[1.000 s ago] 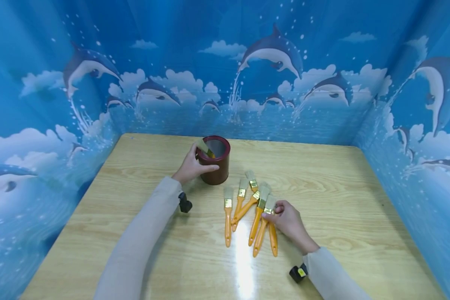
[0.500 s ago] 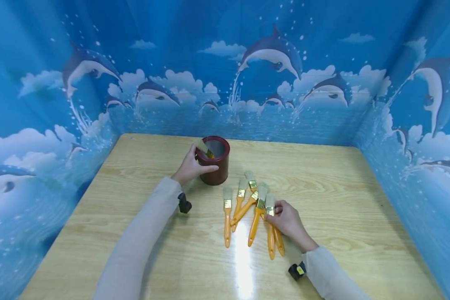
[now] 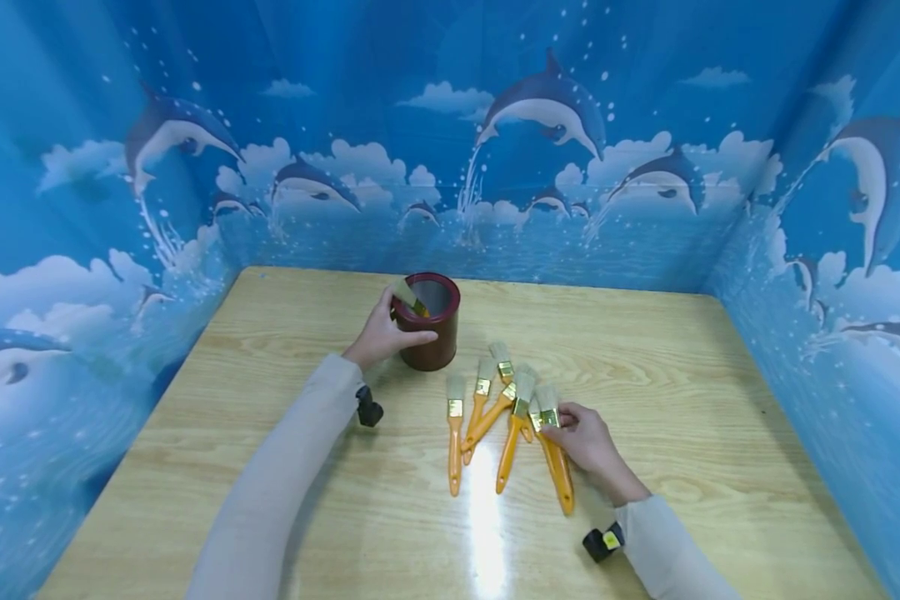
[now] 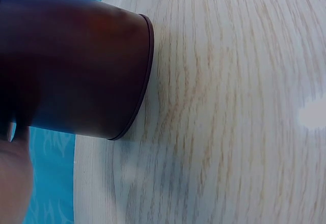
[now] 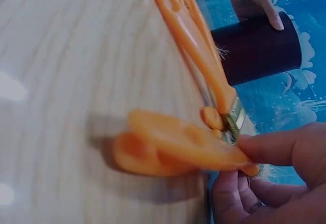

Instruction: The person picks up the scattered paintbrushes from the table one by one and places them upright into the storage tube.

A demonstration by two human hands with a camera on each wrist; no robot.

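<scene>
1. Since half a second back, the two orange-handled brushes point(image 3: 553, 454) in the right hand point(image 3: 587, 446) have swung: their handle ends now point more toward the person's right, and the hand sits a touch further right. Left hand point(image 3: 385, 333) and cup unchanged.

2. Right hand: thumb and fingertips point(image 5: 270, 147) pinch the pair of brushes at the metal ferrule, bristles just beyond the fingertips. Handles trail back toward the wrist, still low over the wooden table point(image 3: 682, 392); whether they touch it I cannot tell.

3. Left hand: fingers curled round the near side of the dark red cup point(image 3: 431, 321), steadying it upright. One brush point(image 3: 408, 296) already stands inside, bristles up, just above the thumb.

4. Loose brushes point(image 3: 487, 404): about four lie fanned on the table just left of the right fingertips, between the two hands, bristles pointing toward the cup.

5. Step in hand, as I judge it: gathering brushes off the pile to go into the cup; one is in, two are gripped.

6. Next move calls for: lifting the pair clear of the fan without dragging neighbours, turning handles downward, and carrying them across to the cup mouth while the left hand keeps it from tipping. The ferrule pinch is narrow, so one brush could slip.
</scene>
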